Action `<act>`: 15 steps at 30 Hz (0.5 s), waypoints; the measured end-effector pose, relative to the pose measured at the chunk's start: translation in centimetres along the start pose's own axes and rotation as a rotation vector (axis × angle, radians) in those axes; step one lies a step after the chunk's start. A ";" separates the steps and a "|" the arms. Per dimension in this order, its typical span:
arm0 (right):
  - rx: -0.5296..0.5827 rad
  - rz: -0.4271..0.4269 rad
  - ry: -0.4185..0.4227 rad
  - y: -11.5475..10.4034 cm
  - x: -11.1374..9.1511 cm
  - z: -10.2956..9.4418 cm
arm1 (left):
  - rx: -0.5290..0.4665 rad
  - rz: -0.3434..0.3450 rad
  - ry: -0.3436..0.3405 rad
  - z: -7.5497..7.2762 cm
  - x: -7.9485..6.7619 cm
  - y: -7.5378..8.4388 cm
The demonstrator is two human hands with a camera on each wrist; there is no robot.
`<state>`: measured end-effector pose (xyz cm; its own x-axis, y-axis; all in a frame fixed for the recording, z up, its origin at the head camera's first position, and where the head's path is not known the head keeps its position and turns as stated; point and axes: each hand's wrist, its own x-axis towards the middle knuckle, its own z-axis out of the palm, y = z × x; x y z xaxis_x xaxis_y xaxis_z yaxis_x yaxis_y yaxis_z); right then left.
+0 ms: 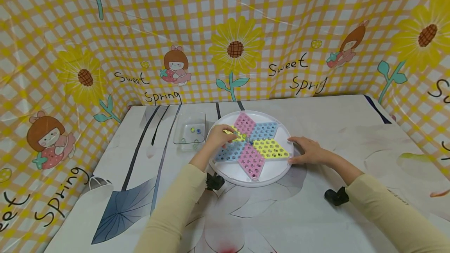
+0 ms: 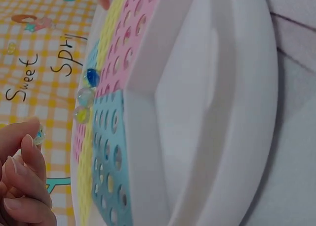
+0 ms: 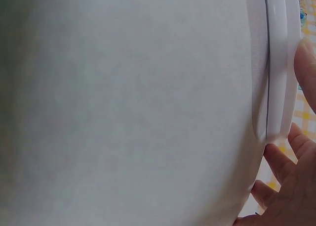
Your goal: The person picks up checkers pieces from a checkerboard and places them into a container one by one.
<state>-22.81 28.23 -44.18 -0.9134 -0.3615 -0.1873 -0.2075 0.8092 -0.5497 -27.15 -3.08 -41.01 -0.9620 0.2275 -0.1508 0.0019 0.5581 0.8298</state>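
A round white Chinese checkers board (image 1: 275, 170), with a star of pink, blue and yellow holed sections, lies on the table. Over its left part, my left hand (image 1: 218, 137) pinches a clear marble (image 2: 41, 135) between thumb and fingertip, above the holes. Around the board's centre sit a blue marble (image 2: 92, 77), a pale clear marble (image 2: 86, 96) and a yellowish marble (image 2: 81, 114). At the right rim rests my right hand (image 1: 310, 150), fingers spread and thumb against the edge; in the right wrist view its fingertips (image 3: 276, 161) are beside the rim.
Left of the board stands a clear plastic box (image 1: 180, 128) with several marbles in it. A patterned cloth (image 1: 197, 22) rises behind and along the sides of the table. Black straps with cameras are on both wrists.
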 end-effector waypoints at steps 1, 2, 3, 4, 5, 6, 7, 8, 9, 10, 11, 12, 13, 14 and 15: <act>-0.001 -0.001 0.001 0.0 0.0 0.0 | 0.001 -0.004 0.000 -0.2 0.0 0.1; -0.001 -0.002 0.002 0.0 0.0 0.0 | 0.001 -0.009 -0.001 -0.4 0.0 0.1; -0.001 -0.003 0.002 0.0 0.0 0.0 | 0.004 -0.018 -0.002 -0.6 0.0 0.2; -0.002 -0.004 0.003 0.0 0.0 0.0 | 0.000 -0.027 -0.003 -0.7 0.0 0.2; -0.003 -0.004 0.004 0.1 0.0 0.0 | -0.009 -0.038 -0.007 -0.9 0.1 0.3; -0.004 -0.004 0.004 0.1 0.0 0.0 | -0.014 -0.052 -0.009 -1.0 0.1 0.3; -0.003 -0.002 0.003 0.1 0.0 0.0 | -0.020 -0.062 -0.009 -1.2 0.1 0.3; -0.002 -0.001 0.003 0.1 0.0 0.1 | -0.032 -0.071 -0.010 -1.3 0.2 0.3; 0.000 0.001 0.003 0.2 0.0 0.1 | -0.038 -0.078 -0.008 -1.4 0.1 0.4; 0.002 0.004 0.003 0.1 0.0 0.1 | -0.048 -0.082 -0.006 -1.6 0.1 0.4; 0.005 0.006 0.001 0.1 0.0 0.1 | -0.053 -0.084 -0.004 -1.7 0.0 0.4; 0.007 0.009 0.000 0.1 0.0 0.1 | -0.056 -0.080 -0.001 -1.9 0.0 0.4; 0.010 0.012 -0.001 0.1 0.0 0.1 | -0.055 -0.076 0.002 -2.1 -0.1 0.4; 0.011 0.013 -0.001 0.1 0.0 0.1 | -0.051 -0.071 0.006 -2.3 -0.1 0.4; 0.012 0.014 -0.001 0.0 0.0 0.1 | -0.046 -0.065 0.012 -2.4 -0.1 0.4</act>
<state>-22.75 28.22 -44.26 -0.9158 -0.3505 -0.1960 -0.1902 0.8084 -0.5571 -27.68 -4.80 -39.33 -0.9629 0.1826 -0.1989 -0.0727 0.5341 0.8423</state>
